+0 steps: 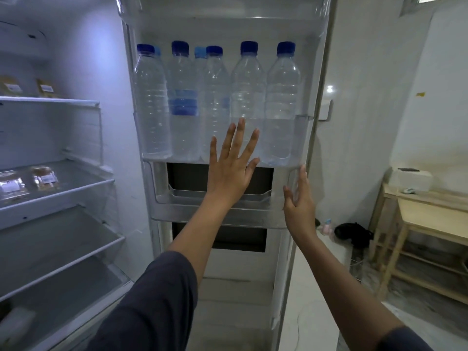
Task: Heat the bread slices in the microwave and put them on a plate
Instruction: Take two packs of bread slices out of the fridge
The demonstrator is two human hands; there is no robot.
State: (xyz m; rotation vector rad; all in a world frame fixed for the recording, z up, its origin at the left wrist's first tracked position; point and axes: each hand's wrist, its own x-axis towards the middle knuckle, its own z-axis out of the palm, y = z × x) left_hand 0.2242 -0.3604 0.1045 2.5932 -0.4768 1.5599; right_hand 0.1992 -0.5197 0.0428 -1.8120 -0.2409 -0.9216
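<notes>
While the fridge [76,59] stands open, the head view faces the inside of its door [326,72], which is swung out to the right of the shelves. The door's upper bin [302,138] holds a row of clear bottles [281,105] with blue caps. Five stand in front and two lighter caps show behind. They are upright and packed side by side, and one has a blue label. Just below, a lower bin [217,200] of clear plastic sits in front of a dark panel.

The left hand [231,171] is flat and spread wide, fingers straight, lying over the upper bin's clear front. It holds nothing. The right hand [300,206] is also unclenched, with its fingers straight and pointing up along the door's outer edge, at the corner where the two bins meet, and its thumb apart. Whether it presses on the edge cannot be told.

The bread packs [43,177] lie well left of both hands, two clear wrapped packs side by side on the middle shelf [83,173]. Two more blurred packs [45,88] sit on the shelf above. A blurred white thing [17,323] lies at the bottom left corner.

Right of the door's edge a strip of floor [311,312] runs toward the white wall. A dark bag [353,233] lies on it near the wall. Beyond it stands a wooden table [430,216], which carries a white box [410,181].
</notes>
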